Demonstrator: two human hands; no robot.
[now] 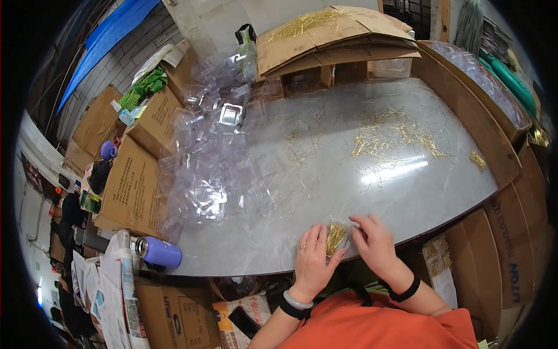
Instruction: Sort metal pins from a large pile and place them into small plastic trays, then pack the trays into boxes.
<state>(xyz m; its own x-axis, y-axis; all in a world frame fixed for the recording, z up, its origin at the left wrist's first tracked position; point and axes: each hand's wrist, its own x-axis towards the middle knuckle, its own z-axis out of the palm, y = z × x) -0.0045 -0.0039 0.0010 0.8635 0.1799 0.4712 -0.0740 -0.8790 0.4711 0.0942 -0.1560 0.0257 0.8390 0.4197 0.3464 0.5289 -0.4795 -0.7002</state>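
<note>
At the table's near edge, my left hand (313, 256) is wrapped round a bundle of thin gold wire hooks (335, 237), its fingers along the left side and its thumb at the near end. Clear plastic shows beside the bundle; whether it is a box around the hooks is hard to tell. On the other side, my right hand (376, 244) has its thumb and fingers apart, with the fingertips close to the bundle. Farther back on the grey table (325, 192) lies a loose pile of gold hooks (389, 139), and a small gold bunch (478, 160) sits at the right.
Clear plastic boxes (215, 145) are heaped across the table's left side. A purple bottle (160, 252) stands at the near left corner. Cardboard with gold hooks on top (340, 35) covers compartments at the back. A cardboard wall (471, 104) borders the right edge.
</note>
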